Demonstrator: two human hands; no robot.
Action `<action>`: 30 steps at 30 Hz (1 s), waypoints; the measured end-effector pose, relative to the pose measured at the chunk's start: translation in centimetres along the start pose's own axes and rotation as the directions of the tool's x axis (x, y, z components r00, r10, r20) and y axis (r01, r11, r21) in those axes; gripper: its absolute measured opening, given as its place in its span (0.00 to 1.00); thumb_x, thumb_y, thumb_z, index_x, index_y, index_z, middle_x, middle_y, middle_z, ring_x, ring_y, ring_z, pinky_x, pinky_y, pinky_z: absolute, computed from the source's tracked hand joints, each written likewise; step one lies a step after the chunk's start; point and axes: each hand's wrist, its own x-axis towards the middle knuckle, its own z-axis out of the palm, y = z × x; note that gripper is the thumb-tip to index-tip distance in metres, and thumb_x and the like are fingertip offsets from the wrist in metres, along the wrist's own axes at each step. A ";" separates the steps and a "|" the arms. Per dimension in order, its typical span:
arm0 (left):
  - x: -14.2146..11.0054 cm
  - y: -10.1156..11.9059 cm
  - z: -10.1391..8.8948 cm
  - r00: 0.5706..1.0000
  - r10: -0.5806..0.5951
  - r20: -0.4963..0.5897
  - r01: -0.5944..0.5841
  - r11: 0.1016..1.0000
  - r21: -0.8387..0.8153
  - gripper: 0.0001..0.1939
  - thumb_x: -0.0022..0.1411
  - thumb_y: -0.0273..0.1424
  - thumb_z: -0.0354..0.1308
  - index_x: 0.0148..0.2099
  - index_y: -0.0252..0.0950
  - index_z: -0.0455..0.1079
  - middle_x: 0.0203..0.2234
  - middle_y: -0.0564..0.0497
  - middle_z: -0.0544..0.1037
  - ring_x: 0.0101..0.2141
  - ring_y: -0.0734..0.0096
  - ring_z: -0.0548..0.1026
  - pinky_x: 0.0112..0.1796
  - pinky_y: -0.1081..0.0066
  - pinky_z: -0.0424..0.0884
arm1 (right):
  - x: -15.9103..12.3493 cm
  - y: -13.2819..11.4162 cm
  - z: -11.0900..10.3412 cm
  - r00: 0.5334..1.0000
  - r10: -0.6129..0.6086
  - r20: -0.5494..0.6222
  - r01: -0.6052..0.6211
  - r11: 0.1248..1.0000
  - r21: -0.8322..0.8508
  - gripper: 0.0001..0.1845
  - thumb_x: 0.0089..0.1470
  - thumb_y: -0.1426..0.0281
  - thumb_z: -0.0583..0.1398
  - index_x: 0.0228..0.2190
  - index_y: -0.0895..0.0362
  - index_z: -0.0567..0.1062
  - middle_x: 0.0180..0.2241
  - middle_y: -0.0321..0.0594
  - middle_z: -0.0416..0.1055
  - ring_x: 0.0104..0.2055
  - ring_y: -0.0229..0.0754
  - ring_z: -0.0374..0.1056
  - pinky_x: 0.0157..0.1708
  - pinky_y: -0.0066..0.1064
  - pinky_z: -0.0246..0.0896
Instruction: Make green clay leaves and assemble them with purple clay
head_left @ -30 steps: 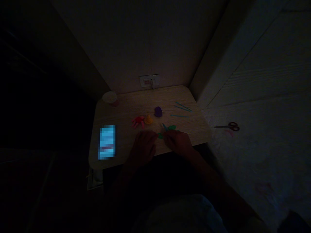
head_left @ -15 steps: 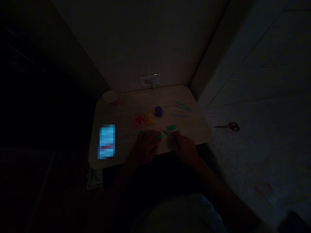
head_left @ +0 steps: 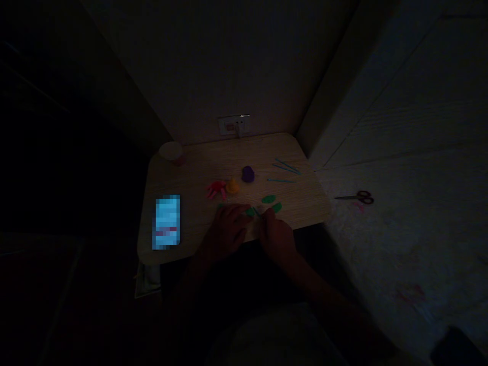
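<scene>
The room is very dim. My right hand (head_left: 277,235) is closed around a thin teal modelling tool (head_left: 257,212). Its tip meets the right end of a small green clay piece (head_left: 249,211) near the table's front edge. My left hand (head_left: 227,230) lies over the table with its fingers stretched out, the fingertips at that same piece. A bit of green shows behind the left knuckles, mostly hidden. Just beyond my right hand lie two flat green leaf-shaped pieces, one farther back (head_left: 269,199) and another (head_left: 276,208) close to the fingers.
On the wooden table (head_left: 206,157) are a red-and-pink clay figure (head_left: 217,188), a yellow lump (head_left: 232,186), a purple lump (head_left: 248,174), several teal sticks (head_left: 282,181), a tub (head_left: 171,151) and a lit phone (head_left: 166,222). Scissors (head_left: 354,197) lie to the right, off the table.
My right hand has moved left with the tool, bringing the tip to the green piece by my left hand. The right-hand green leaf is now more exposed.
</scene>
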 end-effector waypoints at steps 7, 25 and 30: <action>-0.2 -0.1 0.2 1.000 0.001 0.008 -0.001 1.000 0.002 0.22 0.67 0.28 0.55 0.62 0.42 0.73 0.67 0.46 0.68 0.65 0.51 0.64 0.64 0.45 0.58 | 0.2 -0.6 0.2 1.000 0.006 0.028 -0.004 0.999 -0.047 0.13 0.69 0.71 0.50 0.51 0.62 0.67 0.34 0.49 0.80 0.36 0.49 0.80 0.31 0.32 0.64; -1.1 0.2 0.5 0.999 -0.003 0.039 0.002 1.000 0.027 0.29 0.69 0.28 0.53 0.70 0.46 0.64 0.71 0.48 0.62 0.68 0.50 0.59 0.65 0.42 0.56 | -0.2 -0.5 -0.2 0.999 -0.021 0.039 0.023 0.998 -0.054 0.12 0.70 0.69 0.50 0.49 0.60 0.68 0.34 0.49 0.81 0.35 0.49 0.79 0.32 0.32 0.63; -1.2 0.3 0.6 0.999 -0.034 0.033 0.034 0.999 0.016 0.31 0.69 0.28 0.53 0.72 0.41 0.59 0.71 0.47 0.62 0.69 0.52 0.58 0.67 0.45 0.53 | -0.1 -0.4 0.0 1.000 -0.010 0.013 0.011 0.998 -0.058 0.12 0.69 0.68 0.51 0.50 0.61 0.67 0.34 0.49 0.81 0.34 0.49 0.79 0.31 0.32 0.61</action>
